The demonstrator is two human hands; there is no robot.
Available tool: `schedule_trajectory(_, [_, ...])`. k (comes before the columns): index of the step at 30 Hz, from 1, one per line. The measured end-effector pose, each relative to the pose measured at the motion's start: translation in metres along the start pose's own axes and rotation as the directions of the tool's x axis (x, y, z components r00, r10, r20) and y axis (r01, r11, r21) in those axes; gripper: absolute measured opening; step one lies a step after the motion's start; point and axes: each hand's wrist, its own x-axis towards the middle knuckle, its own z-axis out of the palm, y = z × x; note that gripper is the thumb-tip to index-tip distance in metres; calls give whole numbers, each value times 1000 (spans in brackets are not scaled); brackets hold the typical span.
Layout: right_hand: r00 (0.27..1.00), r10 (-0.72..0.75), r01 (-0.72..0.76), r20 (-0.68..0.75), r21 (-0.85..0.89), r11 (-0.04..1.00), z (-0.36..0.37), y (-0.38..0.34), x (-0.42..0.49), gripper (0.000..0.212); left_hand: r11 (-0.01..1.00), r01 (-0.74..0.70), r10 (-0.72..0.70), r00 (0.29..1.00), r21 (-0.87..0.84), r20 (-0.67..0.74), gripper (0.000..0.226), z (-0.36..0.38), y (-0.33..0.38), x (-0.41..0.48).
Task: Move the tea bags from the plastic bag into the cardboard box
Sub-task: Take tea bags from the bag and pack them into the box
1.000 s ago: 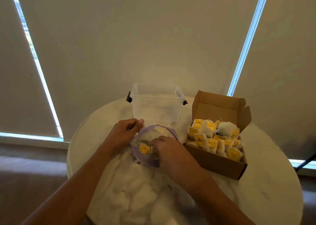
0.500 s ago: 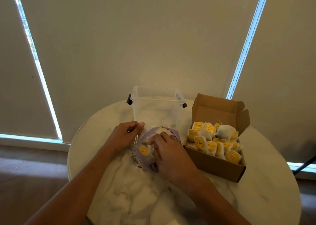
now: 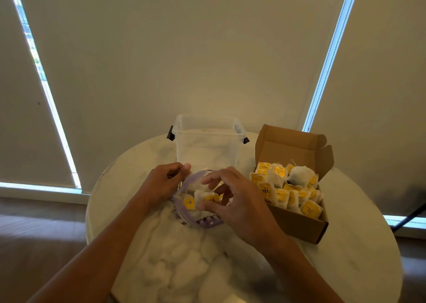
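Yellow-tagged tea bag (image 3: 208,197) in right hand (image 3: 239,208) grip, at plastic bag (image 3: 205,223) mouth

Table (image 3: 345,245): white marble, grey veining. On it: cardboard box (image 3: 297,225), brown; tea bags (image 3: 280,172), white, yellow labels; plastic bag (image 3: 180,212), clear, purple rim.

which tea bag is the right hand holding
The pinched tea bag in the plastic bag, between thumb and fingers of the right hand; the loose tea bag beside it lies free.
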Motion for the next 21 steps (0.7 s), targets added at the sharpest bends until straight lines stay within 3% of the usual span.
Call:
schedule_trajectory(11, [943, 164, -70, -288, 312, 948, -41, -8, 1, 23, 998, 53, -53, 998, -19, 21, 54, 0, -10, 3])
schedule_trajectory(17, [783, 248, -81, -571, 301, 950, -88, 10, -4, 41, 998, 50, -48, 998, -49, 30, 49, 1, -15, 6])
schedule_trajectory(21, [714, 279, -150, -642, 249, 957, -110, 27, -13, 42, 996, 61, -59, 998, -62, 31, 55, 3, -18, 8])
